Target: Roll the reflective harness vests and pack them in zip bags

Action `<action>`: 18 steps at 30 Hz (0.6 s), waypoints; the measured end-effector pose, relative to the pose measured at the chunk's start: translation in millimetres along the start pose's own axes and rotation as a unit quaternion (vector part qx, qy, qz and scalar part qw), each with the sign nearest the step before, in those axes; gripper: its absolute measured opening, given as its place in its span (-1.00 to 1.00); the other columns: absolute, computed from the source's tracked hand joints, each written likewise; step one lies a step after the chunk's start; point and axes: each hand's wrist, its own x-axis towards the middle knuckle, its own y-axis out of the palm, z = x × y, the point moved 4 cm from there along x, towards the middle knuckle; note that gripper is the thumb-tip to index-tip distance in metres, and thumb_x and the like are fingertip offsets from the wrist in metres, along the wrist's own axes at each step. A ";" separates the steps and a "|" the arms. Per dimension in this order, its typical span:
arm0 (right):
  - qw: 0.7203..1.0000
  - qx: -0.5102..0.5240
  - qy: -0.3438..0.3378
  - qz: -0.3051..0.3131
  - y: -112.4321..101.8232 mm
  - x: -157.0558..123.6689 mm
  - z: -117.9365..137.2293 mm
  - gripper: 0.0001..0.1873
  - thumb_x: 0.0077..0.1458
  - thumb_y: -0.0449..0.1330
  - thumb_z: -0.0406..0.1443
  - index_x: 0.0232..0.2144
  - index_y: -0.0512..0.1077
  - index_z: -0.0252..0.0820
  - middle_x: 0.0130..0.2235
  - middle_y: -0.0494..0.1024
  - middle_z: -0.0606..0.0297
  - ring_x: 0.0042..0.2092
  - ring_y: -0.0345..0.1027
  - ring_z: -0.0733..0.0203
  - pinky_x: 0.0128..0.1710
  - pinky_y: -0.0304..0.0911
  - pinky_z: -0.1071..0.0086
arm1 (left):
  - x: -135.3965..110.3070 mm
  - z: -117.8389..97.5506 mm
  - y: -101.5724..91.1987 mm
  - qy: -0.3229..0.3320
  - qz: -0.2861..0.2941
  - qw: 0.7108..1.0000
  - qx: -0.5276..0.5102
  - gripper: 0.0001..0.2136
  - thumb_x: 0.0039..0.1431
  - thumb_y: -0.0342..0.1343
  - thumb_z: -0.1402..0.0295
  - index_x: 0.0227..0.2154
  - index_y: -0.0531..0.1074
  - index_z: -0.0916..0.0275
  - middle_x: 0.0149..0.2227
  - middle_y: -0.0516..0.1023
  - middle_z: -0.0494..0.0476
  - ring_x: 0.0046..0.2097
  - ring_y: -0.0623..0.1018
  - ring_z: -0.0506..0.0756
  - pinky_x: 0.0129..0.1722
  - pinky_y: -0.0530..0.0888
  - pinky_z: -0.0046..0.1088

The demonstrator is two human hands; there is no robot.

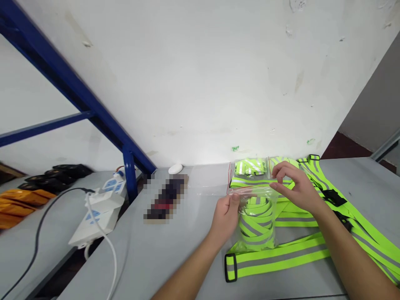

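Standing upright between the two hands, a clear plastic bag (pixel 258 216) holds a rolled neon-yellow reflective strap (pixel 254 223), its long axis vertical and its open mouth pointing up and away toward the wall. The left hand (pixel 225 216) pinches the bag's upper left edge with closed fingers, while the right hand (pixel 293 185) grips the top right edge, fingers curled down over the rim. The bag sits on a grey table (pixel 175 250), on top of loose reflective straps (pixel 300 250) that run from a black buckle (pixel 230 267) at lower left out to the right. Just behind it lie packed bags of straps (pixel 250 171) against a scuffed white wall (pixel 203 83). Well apart to the left are a white power strip (pixel 100 208) with cables, a small white puck (pixel 175 168), and a blue metal frame (pixel 93 112).
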 end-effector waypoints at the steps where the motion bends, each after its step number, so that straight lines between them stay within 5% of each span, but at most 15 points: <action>1: 1.000 0.014 0.002 0.003 -1.0 0.0 -0.5 -0.76 0.12 0.23 -0.17 -0.50 0.28 -0.08 -0.23 0.41 0.23 -0.14 0.33 0.09 -0.12 0.24 0.19 | 0.3 0.7 -0.3 -0.003 -0.002 1.000 0.000 -0.48 0.21 -0.08 -0.08 -0.23 0.61 0.25 -0.11 0.61 0.22 0.01 0.53 0.24 0.08 0.37 -0.26; 6: 0.992 0.072 0.019 0.102 7.2 -1.4 -1.2 -0.82 0.07 0.27 -0.15 -0.24 0.45 0.02 -0.01 0.37 0.22 0.05 0.28 0.06 0.03 0.22 0.16 | 2.3 4.0 -1.7 -0.003 -0.014 1.000 0.011 -0.46 0.17 -0.05 -0.11 -0.25 0.61 0.26 -0.12 0.61 0.24 -0.01 0.53 0.24 0.07 0.37 -0.25; 12: 0.986 0.097 0.025 0.130 16.1 -3.0 1.0 -0.83 0.10 0.24 -0.14 -0.43 0.39 -0.06 -0.01 0.36 0.22 0.09 0.26 0.05 0.06 0.20 0.16 | 1.5 4.7 -0.9 -0.006 -0.009 1.000 0.001 -0.46 0.16 -0.03 -0.11 -0.22 0.60 0.26 -0.10 0.61 0.24 -0.01 0.54 0.22 0.05 0.39 -0.31; 15: 0.992 0.055 0.021 0.109 17.3 -2.4 1.4 -0.78 0.13 0.22 -0.14 -0.47 0.34 -0.08 -0.02 0.36 0.21 0.06 0.27 0.05 0.04 0.20 0.15 | 0.5 6.0 -1.3 -0.006 -0.010 1.000 0.003 -0.48 0.17 -0.03 -0.11 -0.22 0.60 0.25 -0.11 0.62 0.23 -0.02 0.54 0.23 0.05 0.39 -0.29; 18: 1.000 -0.018 -0.002 0.022 11.5 -0.6 0.4 -0.77 0.13 0.20 -0.13 -0.48 0.35 -0.08 -0.11 0.39 0.17 -0.02 0.30 0.02 -0.04 0.23 0.14 | 0.5 8.2 -1.8 -0.002 -0.014 1.000 0.008 -0.48 0.18 -0.05 -0.10 -0.26 0.61 0.24 -0.13 0.62 0.23 -0.03 0.54 0.23 0.05 0.39 -0.27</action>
